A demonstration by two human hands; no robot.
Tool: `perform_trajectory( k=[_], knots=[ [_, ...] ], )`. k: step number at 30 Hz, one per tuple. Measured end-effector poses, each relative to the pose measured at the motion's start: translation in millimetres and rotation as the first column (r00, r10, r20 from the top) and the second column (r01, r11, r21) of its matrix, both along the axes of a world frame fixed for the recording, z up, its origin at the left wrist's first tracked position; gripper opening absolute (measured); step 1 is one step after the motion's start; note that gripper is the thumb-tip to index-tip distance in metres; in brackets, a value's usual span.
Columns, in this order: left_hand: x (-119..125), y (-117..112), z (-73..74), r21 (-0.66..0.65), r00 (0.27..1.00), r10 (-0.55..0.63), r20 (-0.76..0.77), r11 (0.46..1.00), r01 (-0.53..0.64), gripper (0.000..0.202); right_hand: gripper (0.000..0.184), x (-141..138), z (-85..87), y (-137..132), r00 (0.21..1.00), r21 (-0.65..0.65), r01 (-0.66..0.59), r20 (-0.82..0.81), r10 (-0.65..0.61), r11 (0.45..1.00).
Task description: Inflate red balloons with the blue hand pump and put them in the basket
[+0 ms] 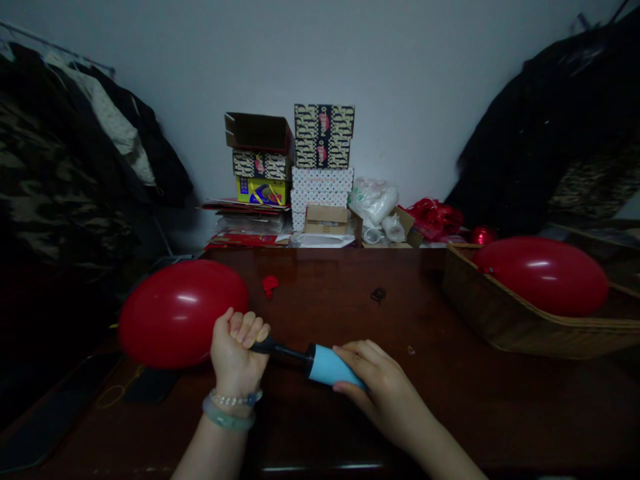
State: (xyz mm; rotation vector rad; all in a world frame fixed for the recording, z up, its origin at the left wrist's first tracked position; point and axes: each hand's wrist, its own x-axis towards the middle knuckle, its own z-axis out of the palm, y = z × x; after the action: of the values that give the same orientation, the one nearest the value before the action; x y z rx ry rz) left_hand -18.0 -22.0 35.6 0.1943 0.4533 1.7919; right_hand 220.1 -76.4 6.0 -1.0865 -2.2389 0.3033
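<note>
Hands (pixel 310 360) w/ pump (pixel 320 361) btwn, balloon (pixel 183 313) left.

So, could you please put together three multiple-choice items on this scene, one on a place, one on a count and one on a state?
1. Where does the second inflated balloon lie?
A. in the woven basket at the right
B. on top of the stacked boxes
C. under the table

2. How many inflated red balloons of full size show?
A. one
B. two
C. four

3. How does the left hand stand?
A. open and flat on the table
B. closed in a fist around the neck of the balloon at the pump's black nozzle
C. out of view

Key: 1 A, the balloon rests inside the basket's rim. 2 B, one at the left hand and one in the basket. 3 B, the fingers curl shut at the nozzle while the right hand grips the blue pump.
</note>
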Motion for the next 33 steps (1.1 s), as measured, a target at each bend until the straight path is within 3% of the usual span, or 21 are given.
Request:
perform_trajectory(
  k=[9, 20, 24, 28, 33],
  knots=[
    [-22.4, 4.2, 1.5, 0.07, 0.998, 0.06, 0.021, 0.996, -0.061, 0.041, 0.04, 23.5, 13.4, 5.2, 0.997, -0.093, 0.03, 0.071, -0.023, 0.995],
    [24.4, -4.5, -6.8, -0.001, 0.998, -0.063, 0.006, 0.998, 0.063, 0.042, 0.041, -6.1, -0.8, -3.0, 1.0, 0.024, 0.013, -0.013, -0.013, 1.0],
    [30.6, -7.2, -6.4, 0.004, 0.997, -0.074, -0.03, 0.997, 0.074, 0.043, 0.041, -14.8, -7.5, -5.8, 0.999, 0.045, 0.011, -0.052, -0.009, 0.999],
    [20.5, -5.7, -1.8, 0.012, 0.998, -0.045, -0.052, 0.999, 0.046, 0.043, 0.043, -10.2, -7.1, -2.9, 0.998, 0.022, -0.01, -0.056, 0.011, 1.0],
    [-8.7, -0.4, 3.0, 0.04, 0.999, 0.02, -0.047, 0.999, -0.018, 0.042, 0.044, 7.3, 0.8, 3.2, 1.0, -0.041, 0.014, 0.008, -0.013, 0.999]
  ],
)
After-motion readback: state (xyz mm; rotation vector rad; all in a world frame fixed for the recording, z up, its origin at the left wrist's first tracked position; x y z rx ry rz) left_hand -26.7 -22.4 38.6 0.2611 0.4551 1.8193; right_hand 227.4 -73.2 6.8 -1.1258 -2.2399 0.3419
